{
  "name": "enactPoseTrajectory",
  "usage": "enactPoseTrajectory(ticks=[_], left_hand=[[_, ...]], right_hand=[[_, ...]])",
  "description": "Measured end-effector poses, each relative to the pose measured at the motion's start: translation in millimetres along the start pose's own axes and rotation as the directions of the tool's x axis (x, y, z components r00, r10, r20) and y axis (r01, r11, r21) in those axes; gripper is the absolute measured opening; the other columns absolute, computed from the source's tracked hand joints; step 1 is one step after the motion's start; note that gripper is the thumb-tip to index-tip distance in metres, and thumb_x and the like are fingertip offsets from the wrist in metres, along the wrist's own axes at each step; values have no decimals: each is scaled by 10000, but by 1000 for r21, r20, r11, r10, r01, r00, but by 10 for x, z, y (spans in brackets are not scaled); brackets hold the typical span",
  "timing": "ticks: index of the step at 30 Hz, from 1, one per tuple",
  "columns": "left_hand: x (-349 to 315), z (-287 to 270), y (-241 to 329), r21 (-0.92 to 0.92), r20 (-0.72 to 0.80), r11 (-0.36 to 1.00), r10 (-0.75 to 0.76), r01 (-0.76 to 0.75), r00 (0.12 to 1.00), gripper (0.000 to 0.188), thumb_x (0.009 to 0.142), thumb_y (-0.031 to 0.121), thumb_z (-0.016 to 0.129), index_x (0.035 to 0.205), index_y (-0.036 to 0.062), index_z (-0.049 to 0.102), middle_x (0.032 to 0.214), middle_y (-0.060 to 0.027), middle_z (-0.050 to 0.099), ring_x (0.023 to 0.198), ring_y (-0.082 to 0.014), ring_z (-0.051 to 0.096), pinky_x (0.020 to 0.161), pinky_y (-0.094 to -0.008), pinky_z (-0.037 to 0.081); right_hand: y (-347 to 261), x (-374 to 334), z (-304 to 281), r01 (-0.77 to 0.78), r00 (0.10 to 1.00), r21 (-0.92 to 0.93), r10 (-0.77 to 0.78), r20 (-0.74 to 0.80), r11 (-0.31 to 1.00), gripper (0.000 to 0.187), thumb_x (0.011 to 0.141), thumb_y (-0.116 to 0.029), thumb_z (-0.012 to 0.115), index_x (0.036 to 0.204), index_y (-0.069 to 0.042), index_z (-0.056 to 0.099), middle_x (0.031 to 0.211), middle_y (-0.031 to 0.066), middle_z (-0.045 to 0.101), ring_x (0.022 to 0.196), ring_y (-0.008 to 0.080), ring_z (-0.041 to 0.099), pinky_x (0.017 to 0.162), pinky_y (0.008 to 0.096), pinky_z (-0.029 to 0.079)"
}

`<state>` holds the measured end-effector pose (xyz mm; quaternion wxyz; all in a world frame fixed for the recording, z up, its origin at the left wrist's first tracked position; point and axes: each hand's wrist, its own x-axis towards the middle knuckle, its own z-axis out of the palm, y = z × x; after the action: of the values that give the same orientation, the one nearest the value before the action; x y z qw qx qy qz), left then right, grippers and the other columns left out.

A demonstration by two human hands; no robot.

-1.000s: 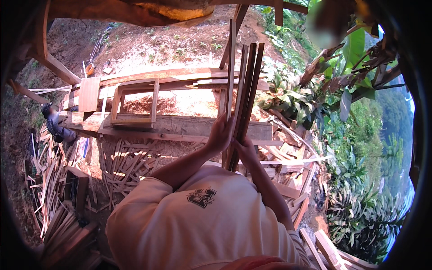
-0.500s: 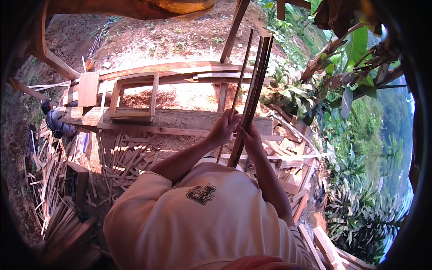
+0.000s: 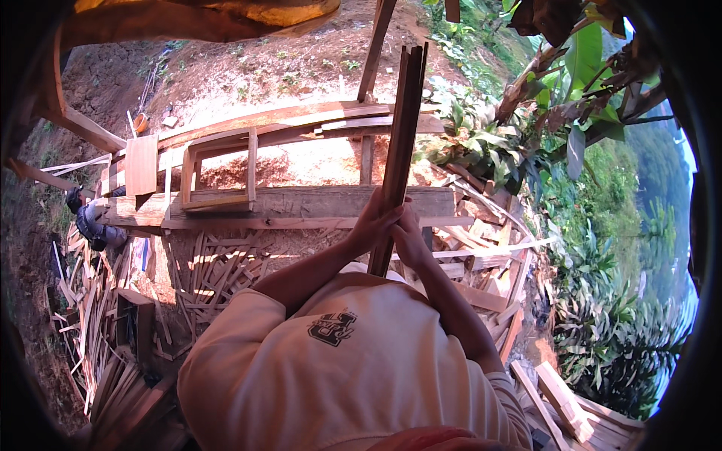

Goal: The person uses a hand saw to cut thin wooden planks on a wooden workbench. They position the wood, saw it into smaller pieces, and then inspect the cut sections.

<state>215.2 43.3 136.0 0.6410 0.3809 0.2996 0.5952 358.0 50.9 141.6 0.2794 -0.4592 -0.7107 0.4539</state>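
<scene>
A bundle of long, narrow dark wooden strips (image 3: 402,135) stands nearly upright in front of my chest, leaning slightly to the right at its top. My left hand (image 3: 374,224) is closed around its left side, fingers wrapped over the strips. Close against it, my right hand (image 3: 408,231) grips the right side at about the same height. The strips lie tightly together, and their lower end drops down close to my shirt. Behind my hands runs a thick wooden beam (image 3: 301,201), the front part of a long bench.
On the bench stand a rectangular wooden frame (image 3: 252,169) and a flat board (image 3: 141,165). Offcuts (image 3: 218,270) litter the ground, with thin slats (image 3: 86,323) piled at left. Another person (image 3: 101,225) is at the bench's left end. Planks (image 3: 560,398) lie at lower right; plants (image 3: 594,323) grow beyond.
The separate strip in my left hand has come together with the others into one bundle. My hands have drawn together, and the bundle has shifted slightly left.
</scene>
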Motion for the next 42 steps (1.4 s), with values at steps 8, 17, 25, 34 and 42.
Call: enactPoseTrajectory(ticks=[8,17,25,34,42], left_hand=[[50,-49,69,81,88,993,-88,80,992,533,988,63,674,1418,56,359,1261,-174,633,932,-189,701,756,-304,620],[-22,-5,81,349,8,937,-27,23,1000,422,966,85,708,1259,50,407,899,-73,599,690,-130,649,612,-286,564],[-139,-54,2,464,-64,886,22,10,998,438,909,161,760,1196,60,445,885,-63,600,800,-157,626,698,-339,533],[-127,-145,147,472,-53,880,-22,45,998,437,902,175,756,1197,63,454,900,-84,614,803,-168,627,708,-364,529],[-72,-241,80,503,-49,864,13,13,999,429,896,178,758,1186,57,465,899,-86,611,807,-166,616,722,-364,522]], right_hand=[[-951,-37,-634,57,943,-656,175,282,752,521,898,-453,695,1191,-24,655,1258,237,609,1265,412,541,1048,501,449],[-1695,622,-1050,158,913,-350,-272,-303,923,210,926,-215,741,937,-10,696,791,159,683,706,321,676,651,430,523],[-1831,1012,-989,144,893,-406,-296,-340,902,137,917,-172,732,964,-44,730,756,157,724,691,321,724,646,417,549],[-1818,1079,-1042,249,862,-506,-427,-274,826,120,921,-173,694,948,-59,716,739,158,719,688,362,720,637,458,562],[-1802,1160,-966,192,847,-518,-407,-342,834,125,951,-157,707,992,-45,669,811,150,739,743,332,746,637,402,565]])
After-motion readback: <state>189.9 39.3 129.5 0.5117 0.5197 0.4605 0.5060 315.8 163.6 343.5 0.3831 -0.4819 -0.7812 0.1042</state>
